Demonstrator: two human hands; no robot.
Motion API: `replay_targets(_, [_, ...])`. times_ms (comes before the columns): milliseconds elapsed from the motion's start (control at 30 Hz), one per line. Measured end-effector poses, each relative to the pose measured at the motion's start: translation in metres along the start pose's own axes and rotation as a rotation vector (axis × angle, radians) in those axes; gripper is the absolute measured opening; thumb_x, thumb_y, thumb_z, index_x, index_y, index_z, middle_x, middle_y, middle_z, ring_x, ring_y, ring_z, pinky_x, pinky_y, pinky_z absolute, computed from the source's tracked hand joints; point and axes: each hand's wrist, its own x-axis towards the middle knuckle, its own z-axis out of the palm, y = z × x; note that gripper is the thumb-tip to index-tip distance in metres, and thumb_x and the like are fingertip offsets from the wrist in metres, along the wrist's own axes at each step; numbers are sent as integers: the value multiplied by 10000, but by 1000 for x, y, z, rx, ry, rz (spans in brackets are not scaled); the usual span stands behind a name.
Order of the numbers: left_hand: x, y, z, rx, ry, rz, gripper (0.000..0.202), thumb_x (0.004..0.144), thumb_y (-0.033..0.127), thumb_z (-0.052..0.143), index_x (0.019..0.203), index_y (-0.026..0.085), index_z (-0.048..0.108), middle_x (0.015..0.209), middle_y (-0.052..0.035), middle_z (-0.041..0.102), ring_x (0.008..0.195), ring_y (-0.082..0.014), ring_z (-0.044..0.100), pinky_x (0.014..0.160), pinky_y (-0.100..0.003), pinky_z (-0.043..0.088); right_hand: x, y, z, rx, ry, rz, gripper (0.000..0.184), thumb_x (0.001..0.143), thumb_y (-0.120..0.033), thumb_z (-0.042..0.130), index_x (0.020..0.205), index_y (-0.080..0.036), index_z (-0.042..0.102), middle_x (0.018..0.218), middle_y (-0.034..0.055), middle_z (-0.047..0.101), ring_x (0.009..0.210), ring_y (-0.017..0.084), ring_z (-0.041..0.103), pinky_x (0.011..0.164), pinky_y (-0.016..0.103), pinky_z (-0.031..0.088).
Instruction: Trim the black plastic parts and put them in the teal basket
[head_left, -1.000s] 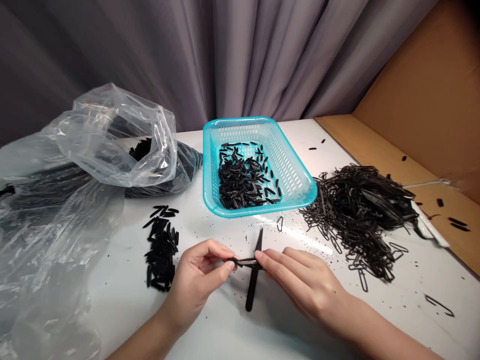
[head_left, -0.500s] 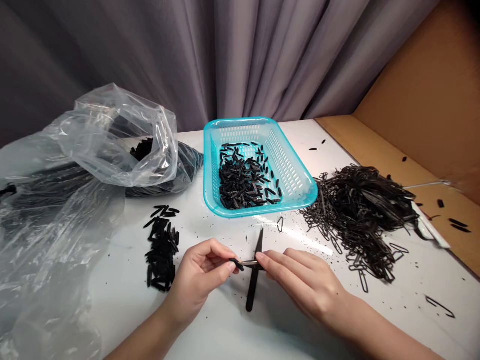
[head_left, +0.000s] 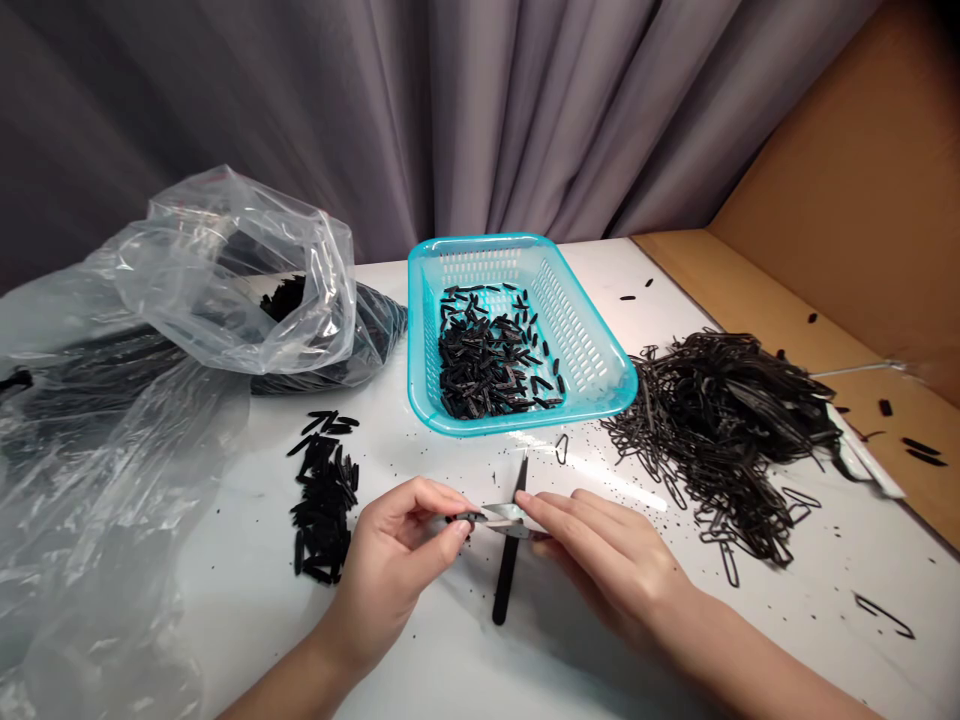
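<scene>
My left hand and my right hand meet near the front of the white table. Between their fingertips they pinch a small black piece with a shiny metal strip: the left holds the black end, the right the metal end. Black tweezers lie on the table just under the hands, pointing toward a turquoise basket that holds several small black pieces. A small heap of black pieces lies just left of my left hand.
A large tangle of black wire clips lies on the right. Crumpled clear plastic bags with dark parts fill the left side. Brown cardboard stands at the right edge. Grey curtains hang behind. Black specks dot the table.
The hands have hardly moved. The metal strip between the fingertips has turned, so more of its shiny face shows now.
</scene>
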Motion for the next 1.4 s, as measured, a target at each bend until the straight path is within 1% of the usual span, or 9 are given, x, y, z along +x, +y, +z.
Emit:
replay_targets(200, [-1, -1, 2, 89, -12, 60, 109, 762, 82, 599, 745, 190, 605, 822, -23, 642, 824, -163, 598, 767, -259, 455, 1, -3, 0, -54, -20, -2, 326, 866, -45, 432, 1190, -30, 462, 926, 141, 625, 688, 170, 522, 544, 298, 470])
replay_targets(400, [-2, -2, 2, 107, -1, 74, 98, 768, 88, 597, 745, 183, 593, 844, -41, 644, 846, -186, 603, 774, -286, 460, 0, -4, -1, -89, -34, -18, 325, 863, -35, 433, 1186, -14, 467, 924, 149, 623, 691, 172, 521, 536, 300, 471])
replay_targets(633, [-2, -3, 1, 136, -7, 78, 114, 778, 92, 595, 735, 197, 588, 870, -21, 635, 859, -162, 596, 789, -265, 452, -3, -5, 1, -78, -45, 12, 356, 863, -19, 419, 1218, -11, 438, 942, 153, 614, 711, 175, 518, 548, 306, 474])
replay_targets(867, [-1, -7, 2, 168, 10, 88, 120, 774, 83, 597, 744, 198, 588, 890, -24, 634, 880, -166, 593, 805, -271, 452, -1, -6, 2, -38, -42, 52, 349, 880, -43, 403, 1226, -25, 436, 940, 149, 610, 733, 176, 529, 569, 307, 485])
replay_targets(1067, [-1, -4, 2, 184, 11, 90, 136, 781, 81, 588, 730, 207, 587, 879, -5, 634, 869, -143, 590, 796, -239, 452, -2, -6, 1, -75, -34, 30, 346, 876, -31, 404, 1219, -7, 439, 929, 158, 613, 719, 179, 527, 550, 309, 478])
replay_targets(1400, [-1, -7, 1, 199, 10, 115, 139, 778, 76, 585, 739, 210, 587, 878, 5, 635, 866, -133, 592, 794, -227, 452, -4, -6, 2, -75, -55, 38, 363, 869, -28, 416, 1232, -14, 427, 943, 157, 607, 739, 186, 524, 567, 316, 481])
